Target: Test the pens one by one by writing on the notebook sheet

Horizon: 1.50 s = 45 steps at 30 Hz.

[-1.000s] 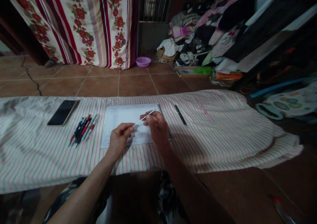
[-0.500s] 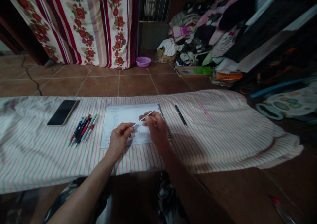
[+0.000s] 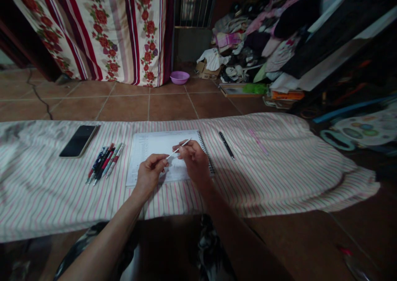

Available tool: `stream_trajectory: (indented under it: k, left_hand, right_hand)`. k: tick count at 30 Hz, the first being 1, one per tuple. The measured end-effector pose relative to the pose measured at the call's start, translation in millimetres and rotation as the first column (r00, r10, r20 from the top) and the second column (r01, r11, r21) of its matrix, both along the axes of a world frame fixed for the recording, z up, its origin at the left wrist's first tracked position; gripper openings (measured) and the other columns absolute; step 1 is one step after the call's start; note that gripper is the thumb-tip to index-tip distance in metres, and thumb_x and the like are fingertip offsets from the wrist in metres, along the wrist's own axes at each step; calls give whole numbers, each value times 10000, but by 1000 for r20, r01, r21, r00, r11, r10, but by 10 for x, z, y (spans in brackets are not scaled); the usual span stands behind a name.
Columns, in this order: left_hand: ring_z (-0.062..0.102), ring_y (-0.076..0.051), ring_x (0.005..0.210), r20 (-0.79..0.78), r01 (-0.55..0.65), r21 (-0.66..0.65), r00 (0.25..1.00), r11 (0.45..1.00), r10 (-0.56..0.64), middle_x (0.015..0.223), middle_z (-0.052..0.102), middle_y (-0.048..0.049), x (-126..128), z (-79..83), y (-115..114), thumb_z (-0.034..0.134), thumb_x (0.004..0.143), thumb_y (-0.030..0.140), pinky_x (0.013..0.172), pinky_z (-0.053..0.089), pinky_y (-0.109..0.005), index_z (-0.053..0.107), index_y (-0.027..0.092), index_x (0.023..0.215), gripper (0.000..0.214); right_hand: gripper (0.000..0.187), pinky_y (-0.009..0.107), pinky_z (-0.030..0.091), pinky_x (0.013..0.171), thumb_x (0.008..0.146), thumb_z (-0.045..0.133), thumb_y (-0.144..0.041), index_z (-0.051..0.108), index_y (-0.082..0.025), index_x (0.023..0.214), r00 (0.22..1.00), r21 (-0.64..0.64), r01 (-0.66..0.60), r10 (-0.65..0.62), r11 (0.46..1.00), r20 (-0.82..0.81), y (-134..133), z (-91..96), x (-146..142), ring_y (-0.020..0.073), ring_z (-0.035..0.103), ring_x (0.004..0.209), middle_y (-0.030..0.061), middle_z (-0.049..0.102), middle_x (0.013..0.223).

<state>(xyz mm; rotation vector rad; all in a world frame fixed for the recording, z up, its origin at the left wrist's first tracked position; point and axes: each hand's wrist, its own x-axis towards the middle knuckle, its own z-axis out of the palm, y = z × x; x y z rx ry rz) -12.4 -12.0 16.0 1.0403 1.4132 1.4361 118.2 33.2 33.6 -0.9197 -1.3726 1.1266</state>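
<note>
My left hand (image 3: 149,174) and right hand (image 3: 196,160) pinch a thin white stick (image 3: 173,153) above a white spiral-bound notebook (image 3: 158,142); handling seems unfinished, the slim black pen (image 3: 226,145) untouched.

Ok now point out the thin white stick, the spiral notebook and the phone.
Thin white stick (image 3: 173,154), head view: midway along its shaft.
Spiral notebook (image 3: 163,142), head view: the page.
Phone (image 3: 78,141), head view: its dark screen.
</note>
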Motion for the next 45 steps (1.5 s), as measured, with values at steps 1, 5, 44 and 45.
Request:
stream_trajectory:
  k: [1, 5, 44, 45]
  left_hand:
    - [488, -83, 528, -6, 4, -1, 1000, 1000, -4, 611, 610, 27, -1, 4, -2, 655, 675, 234, 550, 409, -218, 689, 168, 788, 135]
    - [499, -83, 527, 2, 18, -14, 1000, 1000, -18, 606, 625, 23, 11, 24, -5, 666, 667, 237, 543, 416, -212, 688, 166, 783, 139]
    - [600, -121, 609, 307, 60, 15, 950, 998, -61, 642, 659, -2, 54, 28, 4, 713, 650, 258, 634, 465, -263, 641, 152, 850, 238]
    - [602, -121, 614, 306, 67, 20, 949, 998, -70, 647, 661, -3, 47, 16, 5, 707, 660, 255, 636, 463, -260, 632, 154, 834, 215]
  right_hand:
    - [182, 242, 514, 593, 785, 549, -342, 538, -189, 882, 1000, -20, -3, 3, 1000, -8, -1, -1, 0, 150, 661, 725, 50, 708, 805]
    - [184, 249, 509, 645, 763, 574, -327, 597, -183, 875, 999, -73, -26, 28, 997, 19, 2, -26, -1, 156, 660, 773, 55, 705, 826]
    - [146, 248, 519, 661, 748, 568, -284, 640, -208, 850, 981, -23, -76, 79, 997, 176, -30, -36, -6, 143, 655, 717, 14, 695, 795]
    - [148, 243, 517, 645, 742, 573, -284, 650, -208, 843, 983, -44, -80, 86, 996, 165, -22, -45, -3, 143, 655, 703, 11, 697, 775]
